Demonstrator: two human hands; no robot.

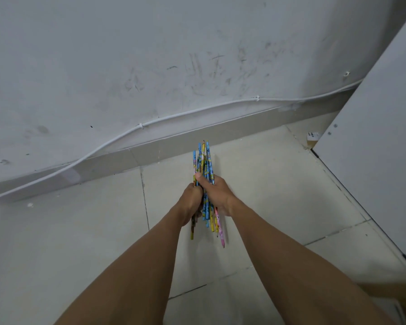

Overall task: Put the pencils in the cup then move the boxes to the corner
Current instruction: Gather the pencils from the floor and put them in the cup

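Pencils (204, 158), thin, patterned blue, yellow and pink, lie staggered in our left hand (191, 202) and right hand (217, 195), both curled round them, so one may slip to the tiled floor (80, 231).

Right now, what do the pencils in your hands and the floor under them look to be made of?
The pencils look like wood under a glossy printed wrap: blue, yellow and pink patterns with a slight sheen. Any bare wood or lead at the tips is too small to tell. The floor is likely glazed ceramic tile: pale beige and smooth, with dark grout lines between large squares.
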